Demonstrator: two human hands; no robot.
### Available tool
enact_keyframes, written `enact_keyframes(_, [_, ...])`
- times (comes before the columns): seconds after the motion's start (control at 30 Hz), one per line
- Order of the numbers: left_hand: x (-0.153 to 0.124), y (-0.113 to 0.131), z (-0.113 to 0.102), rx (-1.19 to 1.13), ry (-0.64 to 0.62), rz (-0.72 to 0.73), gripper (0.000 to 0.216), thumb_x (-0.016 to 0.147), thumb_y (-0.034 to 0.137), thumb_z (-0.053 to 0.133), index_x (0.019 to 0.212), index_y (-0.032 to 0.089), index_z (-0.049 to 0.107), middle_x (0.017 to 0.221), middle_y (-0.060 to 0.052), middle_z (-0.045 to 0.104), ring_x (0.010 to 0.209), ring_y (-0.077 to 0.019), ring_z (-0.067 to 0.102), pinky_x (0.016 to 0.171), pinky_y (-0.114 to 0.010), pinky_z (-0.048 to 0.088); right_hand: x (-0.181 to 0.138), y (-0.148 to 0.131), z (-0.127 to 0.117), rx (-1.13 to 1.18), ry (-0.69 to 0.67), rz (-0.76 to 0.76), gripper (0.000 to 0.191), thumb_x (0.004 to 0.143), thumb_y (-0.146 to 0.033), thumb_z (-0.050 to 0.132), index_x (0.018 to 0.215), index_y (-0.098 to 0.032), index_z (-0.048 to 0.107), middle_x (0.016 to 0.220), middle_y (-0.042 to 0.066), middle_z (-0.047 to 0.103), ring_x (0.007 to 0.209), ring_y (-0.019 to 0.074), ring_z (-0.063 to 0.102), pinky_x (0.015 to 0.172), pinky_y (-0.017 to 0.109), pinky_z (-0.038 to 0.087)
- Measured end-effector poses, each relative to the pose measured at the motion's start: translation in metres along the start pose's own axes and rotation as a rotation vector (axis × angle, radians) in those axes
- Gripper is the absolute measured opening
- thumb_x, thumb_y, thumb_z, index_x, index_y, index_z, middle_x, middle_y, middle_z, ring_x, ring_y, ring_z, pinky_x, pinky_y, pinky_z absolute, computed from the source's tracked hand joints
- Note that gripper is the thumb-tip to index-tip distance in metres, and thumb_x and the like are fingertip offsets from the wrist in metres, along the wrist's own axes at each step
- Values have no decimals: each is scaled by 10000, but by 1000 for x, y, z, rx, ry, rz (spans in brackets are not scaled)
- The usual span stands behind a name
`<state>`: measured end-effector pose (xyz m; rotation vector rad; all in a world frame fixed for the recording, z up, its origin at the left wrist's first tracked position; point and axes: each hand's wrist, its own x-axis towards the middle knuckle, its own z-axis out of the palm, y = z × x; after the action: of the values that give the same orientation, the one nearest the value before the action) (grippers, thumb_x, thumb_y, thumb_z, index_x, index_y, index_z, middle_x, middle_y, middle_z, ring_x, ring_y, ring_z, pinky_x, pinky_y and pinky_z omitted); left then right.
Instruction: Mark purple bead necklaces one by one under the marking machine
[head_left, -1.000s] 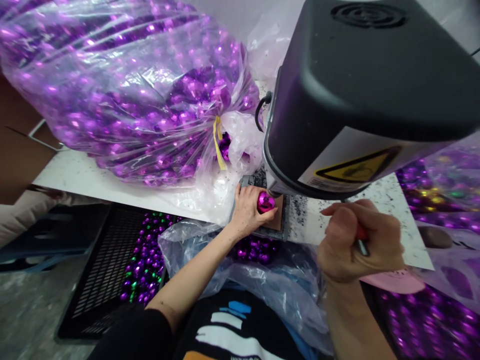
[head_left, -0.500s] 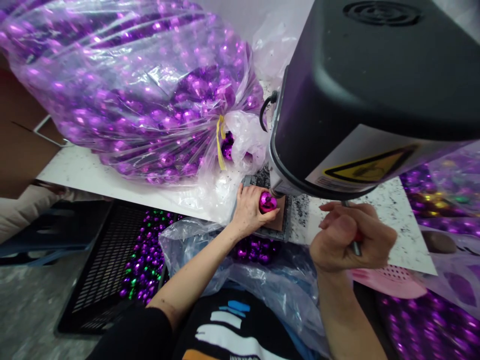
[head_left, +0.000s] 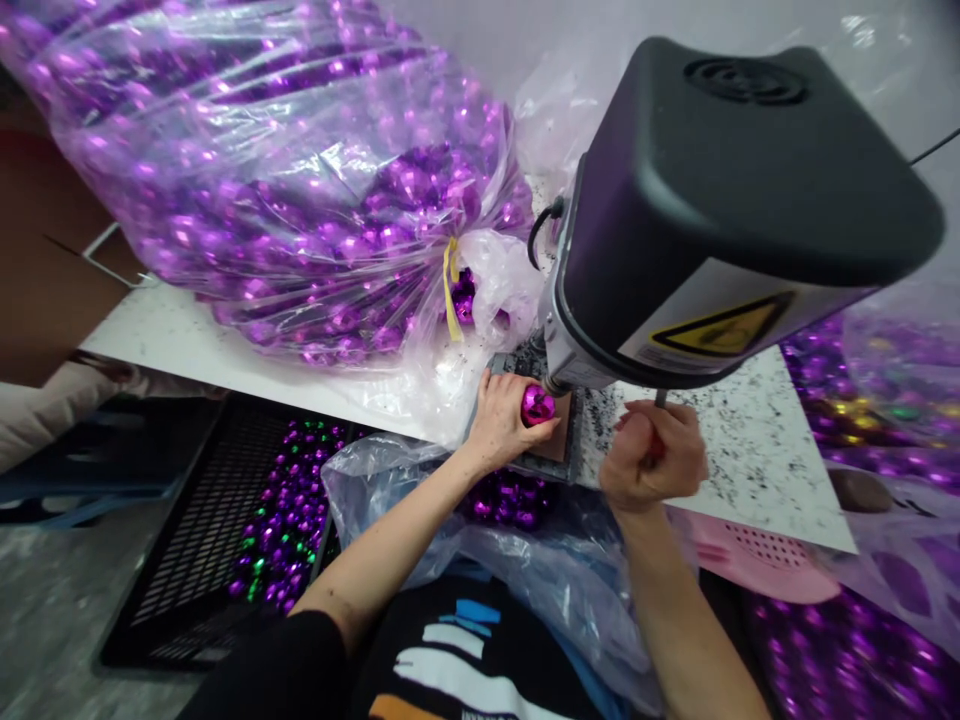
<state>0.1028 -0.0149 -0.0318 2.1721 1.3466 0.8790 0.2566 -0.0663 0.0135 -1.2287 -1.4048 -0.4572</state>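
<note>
My left hand (head_left: 508, 415) is closed on a shiny purple ball (head_left: 538, 405), thumb below it and fingers behind. The ball sits right at the small metal nose (head_left: 555, 384) of a black machine (head_left: 720, 200); whether they touch is hard to make out. Beneath the ball lies a brown pad on a dark base plate (head_left: 574, 440). Farther right, my right hand (head_left: 654, 455) is wrapped round a lever (head_left: 661, 398) with a metal rod and a red part between the fingers. Its far end is hidden under the machine's housing.
A big clear bag of purple balls (head_left: 300, 200) lies on the white table (head_left: 750, 460), which is strewn with dark flakes. Below stand a black crate (head_left: 202, 520) and a pink perforated basket (head_left: 765, 560). A person's sleeve (head_left: 52, 410) shows at left.
My right hand has moved left, closer to the ball, with the lever in its grip. My left hand keeps the ball at the nose. The whole view has shifted slightly.
</note>
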Motion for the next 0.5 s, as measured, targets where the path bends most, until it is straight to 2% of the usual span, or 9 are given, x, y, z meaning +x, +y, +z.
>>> enact_keyframes(0.13, [0,0,1,-56,7,-2,457,741,365,820,1099,184,601,1074,-80,666,1103,-279,595,1185,-529,252,62,-30,-20,-21,16,112,220,935,-256,463,857,-94,590,638,-14,485,583,-6,451,594,155,342])
enact_keyframes(0.2, [-2,2,-5,-138,40,-39,529,710,346,847,1141,174,593,1135,-98,666,1142,-292,581,1171,-522,275,101,-35,-22,19,-54,273,399,957,-393,453,740,-66,525,640,-7,436,575,-19,392,583,164,281])
enact_keyframes(0.27, [-8,3,-17,-296,79,-129,559,707,367,846,1168,178,592,1178,-102,660,1164,-295,570,1127,-491,339,132,-31,-16,12,-107,343,543,951,-520,424,660,-62,457,591,-6,387,565,-20,344,573,172,245])
enact_keyframes(0.37, [-25,0,-43,-780,65,-342,492,788,456,761,1168,181,613,1154,-93,668,1097,-259,608,998,-404,452,157,-17,-2,129,-152,349,578,927,-567,435,635,-71,391,591,-16,310,578,-32,278,569,177,185])
enact_keyframes(0.5, [-53,-12,-72,-1506,-184,-592,511,892,511,614,1264,160,605,1111,-117,696,916,-217,685,810,-331,513,158,-11,9,199,-102,334,552,927,-539,424,637,-76,345,611,-20,270,621,-35,249,628,185,181])
